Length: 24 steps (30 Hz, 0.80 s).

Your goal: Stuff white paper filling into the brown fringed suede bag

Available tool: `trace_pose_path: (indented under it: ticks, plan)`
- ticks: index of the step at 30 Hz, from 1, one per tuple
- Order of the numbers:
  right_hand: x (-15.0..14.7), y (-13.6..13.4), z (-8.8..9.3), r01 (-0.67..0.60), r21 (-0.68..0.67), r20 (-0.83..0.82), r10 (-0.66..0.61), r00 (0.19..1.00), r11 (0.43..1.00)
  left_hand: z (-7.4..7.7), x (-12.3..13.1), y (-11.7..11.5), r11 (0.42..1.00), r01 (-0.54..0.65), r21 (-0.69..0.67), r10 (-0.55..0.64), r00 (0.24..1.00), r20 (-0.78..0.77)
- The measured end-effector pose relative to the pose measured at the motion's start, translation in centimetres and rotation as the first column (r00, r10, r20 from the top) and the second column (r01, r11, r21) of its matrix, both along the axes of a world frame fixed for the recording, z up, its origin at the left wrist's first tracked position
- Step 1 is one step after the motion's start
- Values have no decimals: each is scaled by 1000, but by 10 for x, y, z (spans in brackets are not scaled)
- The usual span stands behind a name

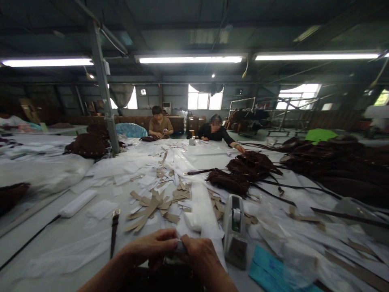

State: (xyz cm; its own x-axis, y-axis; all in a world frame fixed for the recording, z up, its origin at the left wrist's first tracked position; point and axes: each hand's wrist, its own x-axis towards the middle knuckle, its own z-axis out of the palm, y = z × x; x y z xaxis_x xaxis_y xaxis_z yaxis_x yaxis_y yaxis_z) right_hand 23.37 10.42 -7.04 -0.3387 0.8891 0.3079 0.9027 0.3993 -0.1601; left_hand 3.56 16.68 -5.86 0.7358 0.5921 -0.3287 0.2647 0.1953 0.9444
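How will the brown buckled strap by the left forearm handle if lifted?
Probably bendable but springy: the strap is narrow and runs nearly straight. Likely heavier at the far end, given the shiny gold-toned buckle. May not lift free: its near end is hidden behind the left forearm.

The held piece (pixel 181 246) looked pale grey, the fringed bags (pixel 231 182) dark brown, the strips (pixel 150 209) tan, the packet (pixel 269 269) bright blue.
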Motion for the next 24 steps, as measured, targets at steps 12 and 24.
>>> trace_pose_path:
  ticks: [12,24]
  plan:
    - [4,18,-22,74,-101,-17,-76,997,992,-30,13,18,980,-96,-174,131,970,205]
    - [6,62,-28,10,-265,54,4,999,964,-56,13,44,936,-247,-251,302,928,216]
